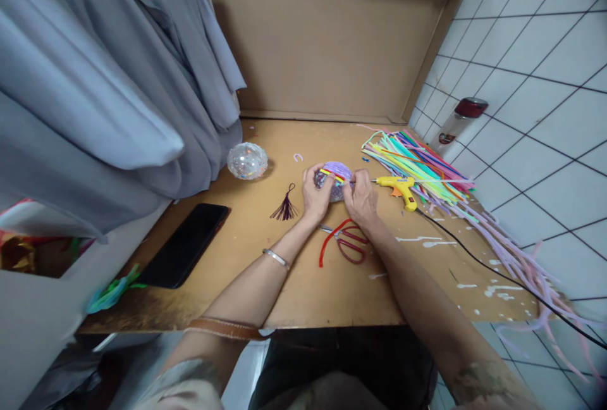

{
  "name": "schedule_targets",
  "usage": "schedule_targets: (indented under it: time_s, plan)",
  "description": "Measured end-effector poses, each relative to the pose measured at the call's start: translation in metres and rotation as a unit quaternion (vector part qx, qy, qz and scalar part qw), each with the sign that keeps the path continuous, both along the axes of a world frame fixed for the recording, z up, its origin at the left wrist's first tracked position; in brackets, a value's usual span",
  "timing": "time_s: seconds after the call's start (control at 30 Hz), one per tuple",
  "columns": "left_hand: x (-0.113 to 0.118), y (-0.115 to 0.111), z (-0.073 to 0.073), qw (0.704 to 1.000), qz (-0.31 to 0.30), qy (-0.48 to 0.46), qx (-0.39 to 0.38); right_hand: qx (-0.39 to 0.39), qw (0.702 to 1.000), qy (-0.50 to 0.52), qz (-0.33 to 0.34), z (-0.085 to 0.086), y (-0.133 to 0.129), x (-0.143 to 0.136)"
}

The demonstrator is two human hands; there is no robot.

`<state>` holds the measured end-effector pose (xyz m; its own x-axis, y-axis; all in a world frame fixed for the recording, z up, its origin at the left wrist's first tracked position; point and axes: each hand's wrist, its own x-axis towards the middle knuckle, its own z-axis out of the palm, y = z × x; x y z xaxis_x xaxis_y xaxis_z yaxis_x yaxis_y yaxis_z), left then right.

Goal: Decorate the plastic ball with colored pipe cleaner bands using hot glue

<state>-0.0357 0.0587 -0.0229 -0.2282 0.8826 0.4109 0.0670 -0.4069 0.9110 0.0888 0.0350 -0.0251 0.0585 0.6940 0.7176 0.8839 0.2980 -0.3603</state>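
Note:
Near the middle of the table, a clear ball (337, 191) is partly covered with purple strands and crossed by yellow and red strips. My left hand (317, 195) grips its left side, thumb over the front. On its right side, my right hand (362, 196) has its fingers closed at the ball's edge. Red-handled scissors (351, 251) and a bent red fuzzy stem (325, 247) lie just below my hands. A yellow glue gun (402, 189) rests right of my right hand, its nozzle toward it.
A second clear ball (247, 161), a dark tassel (286, 206) and a black phone (184, 245) are on the left. Colourful fuzzy stems (422, 163) are piled at right, near a bottle (458, 125). Cardboard (327, 37) stands behind; grey cloth (118, 81) hangs at left.

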Motion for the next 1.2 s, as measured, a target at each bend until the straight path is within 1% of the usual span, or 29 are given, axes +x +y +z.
schedule_targets:
  time_s: [0.1,0.2,0.33,0.4,0.47,0.53,0.63,0.8,0.9,1.03,1.13,1.2]
  plan:
    - [0.001,0.0,0.0,1.0,-0.009,-0.006,0.001,0.004,1.0,0.006,0.006,-0.001,0.001,0.001]
    - [0.002,0.001,-0.002,1.0,-0.009,-0.015,-0.015,-0.003,1.0,0.007,0.011,0.0,0.001,0.002]
    - [0.005,0.007,-0.01,0.997,0.013,-0.036,-0.067,-0.006,1.0,0.001,-0.001,0.0,0.001,0.001]
    - [0.006,0.01,-0.014,0.994,0.005,-0.045,-0.098,-0.003,1.0,0.001,-0.005,-0.001,0.001,0.001]
    - [0.007,0.012,-0.016,0.992,-0.019,-0.048,-0.113,0.005,1.0,0.005,-0.002,-0.001,0.002,0.002]
    - [0.007,0.014,-0.014,0.991,-0.042,-0.049,-0.116,0.015,1.0,0.01,0.006,-0.002,0.003,0.004]
    - [0.003,0.015,-0.007,0.989,-0.068,-0.047,-0.126,0.019,1.0,0.016,0.012,-0.002,0.004,0.005]
    - [-0.015,0.023,0.004,0.978,-0.137,-0.064,-0.144,0.007,0.999,0.013,0.034,0.0,-0.001,0.0]
    - [-0.028,0.029,0.007,0.977,-0.164,-0.057,-0.126,-0.002,0.998,0.012,0.057,0.0,-0.005,-0.004]
    - [-0.041,0.03,0.014,0.981,-0.181,0.039,-0.052,-0.039,0.996,-0.006,0.085,-0.004,-0.005,-0.006]
    - [-0.045,0.027,0.019,0.974,-0.198,0.106,-0.016,-0.054,0.995,-0.026,0.081,-0.006,-0.004,-0.004]
    - [-0.045,0.026,0.021,0.97,-0.204,0.128,-0.007,-0.056,0.995,-0.032,0.07,-0.007,-0.003,-0.002]
